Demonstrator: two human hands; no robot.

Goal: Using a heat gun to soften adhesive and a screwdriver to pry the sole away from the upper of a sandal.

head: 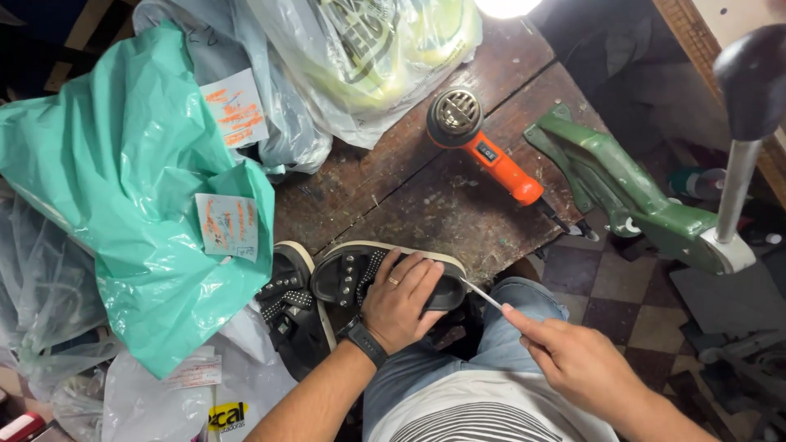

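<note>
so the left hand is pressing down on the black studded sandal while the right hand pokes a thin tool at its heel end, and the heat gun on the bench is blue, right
Not quite: the head view shows the heat gun is orange, not blue. The rest holds: the left hand presses on the black studded sandal, and the right hand holds a thin tool at its heel end.

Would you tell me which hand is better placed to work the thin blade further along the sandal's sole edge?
The right hand: it holds the thin blade, whose tip meets the black sandal at its sole edge. The left hand lies flat on the sandal, steadying it.
</note>
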